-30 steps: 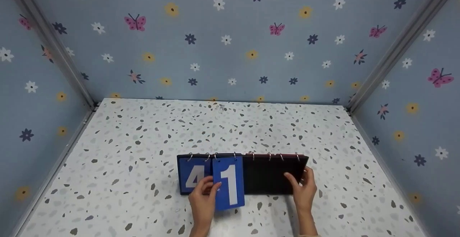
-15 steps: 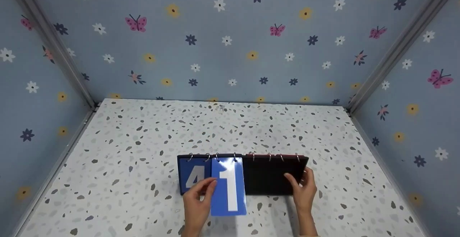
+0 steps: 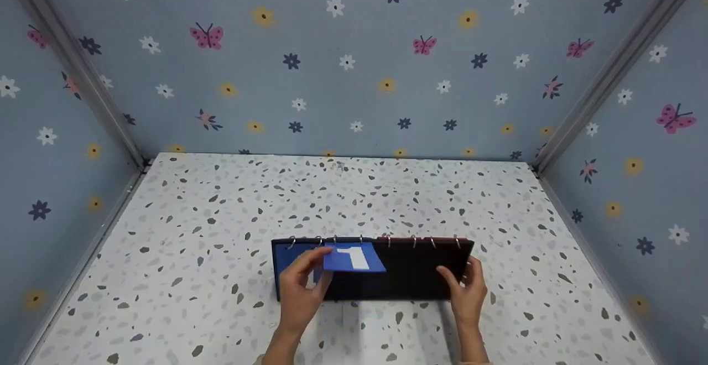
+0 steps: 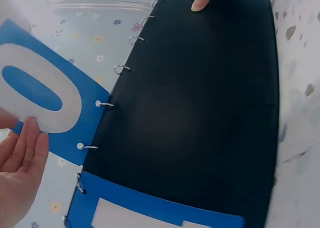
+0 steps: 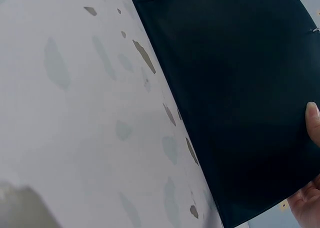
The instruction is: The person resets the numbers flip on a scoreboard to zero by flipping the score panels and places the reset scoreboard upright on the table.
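Observation:
A black flip scoreboard (image 3: 409, 276) stands on the table, with metal rings (image 3: 361, 238) along its top edge. My left hand (image 3: 298, 293) pinches the left edge of a blue number card (image 3: 354, 259) and holds it lifted away from the board on its rings. The side facing the head camera reads 1; in the left wrist view the card's other side (image 4: 82, 130) carries a 0. A second blue card (image 3: 283, 260) hangs at the board's left end, mostly behind my left hand. My right hand (image 3: 469, 293) grips the right end, thumb (image 5: 313, 120) on the black front.
The white speckled table (image 3: 221, 204) spreads around the scoreboard. Blue panels with flowers and butterflies (image 3: 354, 77) rise at the back and both sides, joined by grey metal posts (image 3: 608, 77).
The 1 card first hung low in front of the board. My left hand has swung its lower edge up and outward, baring the black panel beneath. My right hand has kept its place.

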